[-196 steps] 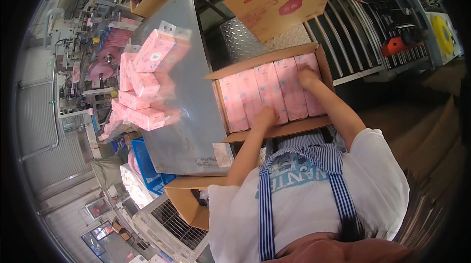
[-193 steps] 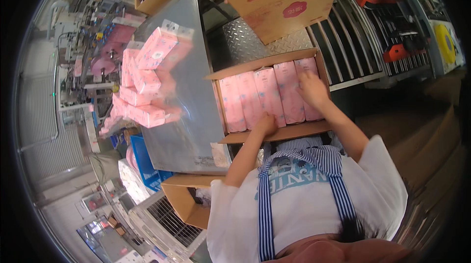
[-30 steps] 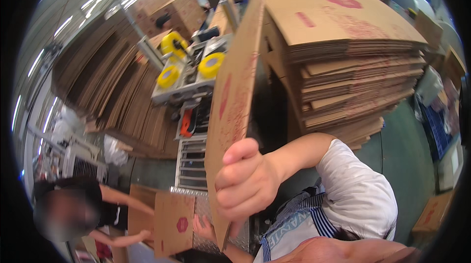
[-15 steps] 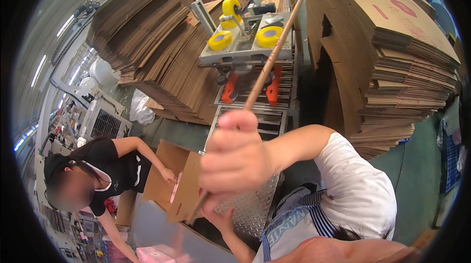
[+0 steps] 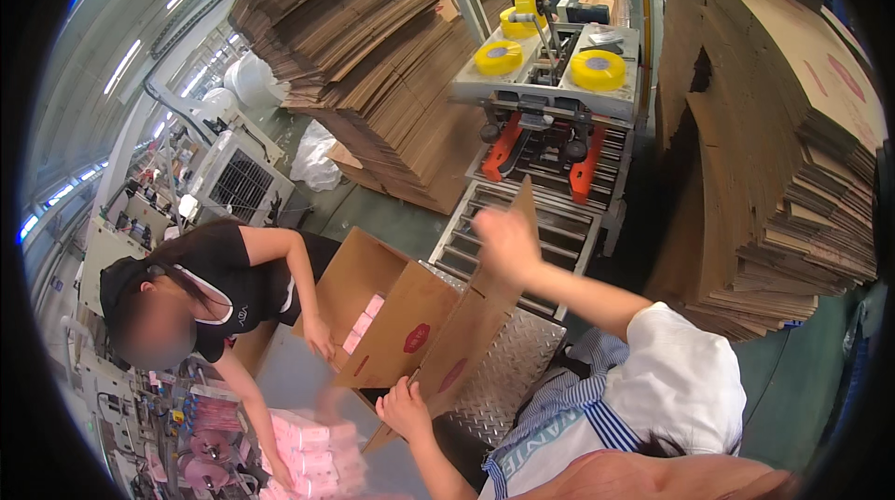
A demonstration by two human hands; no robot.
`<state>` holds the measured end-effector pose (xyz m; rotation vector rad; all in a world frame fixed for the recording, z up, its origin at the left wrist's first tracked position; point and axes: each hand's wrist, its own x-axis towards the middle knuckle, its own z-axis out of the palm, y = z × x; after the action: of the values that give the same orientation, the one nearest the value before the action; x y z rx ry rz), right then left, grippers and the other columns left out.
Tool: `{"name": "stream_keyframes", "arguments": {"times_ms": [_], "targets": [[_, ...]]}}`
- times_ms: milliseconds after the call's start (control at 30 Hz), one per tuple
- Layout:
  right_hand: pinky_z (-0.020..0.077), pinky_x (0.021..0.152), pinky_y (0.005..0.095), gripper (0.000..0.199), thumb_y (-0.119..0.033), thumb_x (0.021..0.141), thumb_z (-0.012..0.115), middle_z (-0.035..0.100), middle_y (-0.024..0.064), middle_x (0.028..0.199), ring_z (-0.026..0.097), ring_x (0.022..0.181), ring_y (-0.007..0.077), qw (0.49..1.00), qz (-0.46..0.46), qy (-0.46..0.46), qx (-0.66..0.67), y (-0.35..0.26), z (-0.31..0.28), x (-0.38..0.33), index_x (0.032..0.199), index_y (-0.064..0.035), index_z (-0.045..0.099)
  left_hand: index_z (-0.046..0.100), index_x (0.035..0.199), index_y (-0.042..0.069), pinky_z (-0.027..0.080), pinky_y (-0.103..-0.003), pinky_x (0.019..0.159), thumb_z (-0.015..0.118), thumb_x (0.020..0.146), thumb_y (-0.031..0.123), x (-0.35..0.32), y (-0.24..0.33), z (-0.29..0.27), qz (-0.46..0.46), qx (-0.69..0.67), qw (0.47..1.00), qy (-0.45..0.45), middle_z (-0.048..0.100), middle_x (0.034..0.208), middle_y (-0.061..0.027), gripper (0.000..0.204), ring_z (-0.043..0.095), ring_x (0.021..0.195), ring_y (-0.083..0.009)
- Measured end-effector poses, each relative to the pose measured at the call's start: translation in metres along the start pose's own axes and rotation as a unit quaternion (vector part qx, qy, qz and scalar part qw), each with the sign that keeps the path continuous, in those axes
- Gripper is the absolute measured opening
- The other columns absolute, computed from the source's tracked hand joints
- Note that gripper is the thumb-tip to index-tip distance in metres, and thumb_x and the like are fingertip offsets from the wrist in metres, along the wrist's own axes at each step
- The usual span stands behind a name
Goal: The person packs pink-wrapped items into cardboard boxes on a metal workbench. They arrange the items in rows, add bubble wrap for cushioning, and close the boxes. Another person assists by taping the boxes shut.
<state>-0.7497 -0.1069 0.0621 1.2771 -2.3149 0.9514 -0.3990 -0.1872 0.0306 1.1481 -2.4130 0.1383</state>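
Observation:
A brown folded cardboard carton (image 5: 482, 321) with a red printed mark stands tilted in front of me, its long face showing. The fingers of my left hand (image 5: 406, 410) are closed over its near edge. Toward the far end, my right hand (image 5: 508, 244) is against the carton, its fingers smeared by motion. Just left of it stands an open carton (image 5: 396, 342) with pink packs (image 5: 364, 323) inside. A co-worker's hand (image 5: 320, 340) rests at that carton's opening, and the other (image 5: 278, 467) touches a blurred stack of pink packs (image 5: 312, 444).
Ahead, a roller conveyor (image 5: 545, 230) leads to a taping machine (image 5: 550, 71) with yellow tape rolls (image 5: 598, 69). Tall stacks of flat cartons stand left (image 5: 392, 99) and right (image 5: 755, 183). A diamond-plate metal surface (image 5: 522, 374) lies beneath the carton. The co-worker (image 5: 238, 295) leans in at left.
The carton, earlier seen edge-on and raised across my view, is now lower with its face showing. My right hand has moved away and right. More pink packs show by the co-worker's hand.

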Motion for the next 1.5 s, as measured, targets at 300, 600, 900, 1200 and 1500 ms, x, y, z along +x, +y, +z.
{"name": "stream_keyframes", "arguments": {"times_ms": [300, 600, 900, 1200, 1500], "targets": [[0.0324, 0.103, 0.0421, 0.039, -0.018, 0.08, 0.054, 0.06, 0.0004, 0.114, 0.049, 0.117, 0.0177, 0.921, -0.378, 0.01, 0.093, -0.062, 0.04, -0.067, 0.118, -0.0115, 0.057, 0.056, 0.119, 0.013, 0.029, -0.052, 0.104, 0.051, 0.083, 0.04, 0.075, -0.026, -0.014, -0.072, 0.02, 0.964, -0.255, 0.045, 0.137, -0.0125, 0.045, 0.043, 0.125, -0.0299], [0.0408, 0.077, 0.0336, 0.017, -0.023, 0.073, 0.062, 0.064, -0.0045, 0.084, 0.059, 0.086, 0.0173, 0.871, -0.303, -0.343, 0.177, 0.023, -0.052, -0.04, 0.089, -0.0216, 0.067, 0.058, 0.101, 0.0, 0.047, -0.05, 0.074, 0.048, 0.092, 0.031, 0.076, -0.044, -0.01, -0.124, 0.011, 0.948, -0.292, 0.063, 0.089, -0.0261, 0.034, 0.061, 0.087, -0.0418], [0.0454, 0.067, 0.0444, 0.032, -0.034, 0.092, 0.052, 0.06, 0.0185, 0.078, 0.059, 0.076, 0.0373, 0.923, -0.016, -0.377, 0.08, 0.135, -0.054, 0.047, 0.086, -0.003, 0.056, 0.061, 0.083, 0.003, 0.046, -0.033, 0.073, 0.056, 0.072, -0.003, 0.042, 0.085, 0.07, -0.238, -0.363, 0.89, 0.142, 0.058, 0.083, -0.0078, 0.013, 0.055, 0.079, -0.0208], [0.0255, 0.11, 0.041, 0.115, -0.072, 0.065, 0.064, 0.02, 0.0272, 0.147, 0.024, 0.136, 0.0383, 0.566, -0.356, -0.744, -0.011, 0.082, -0.057, -0.021, 0.139, 0.0078, 0.025, 0.067, 0.094, 0.007, 0.042, -0.036, 0.095, 0.055, 0.073, 0.004, -0.001, 0.059, 0.169, -0.02, -0.292, 0.926, -0.239, 0.061, 0.111, -0.0081, 0.024, 0.054, 0.107, -0.0276], [0.0336, 0.101, 0.0472, 0.037, -0.021, 0.074, 0.067, 0.063, 0.0134, 0.101, 0.058, 0.098, 0.0301, 0.797, -0.531, -0.26, 0.119, 0.023, 0.048, 0.013, 0.108, -0.0069, 0.059, 0.054, 0.127, 0.011, 0.024, -0.044, 0.11, 0.049, 0.09, 0.043, -0.012, 0.052, 0.092, 0.055, -0.143, 0.949, -0.274, 0.042, 0.14, -0.0151, 0.05, 0.038, 0.131, -0.0285]]}}
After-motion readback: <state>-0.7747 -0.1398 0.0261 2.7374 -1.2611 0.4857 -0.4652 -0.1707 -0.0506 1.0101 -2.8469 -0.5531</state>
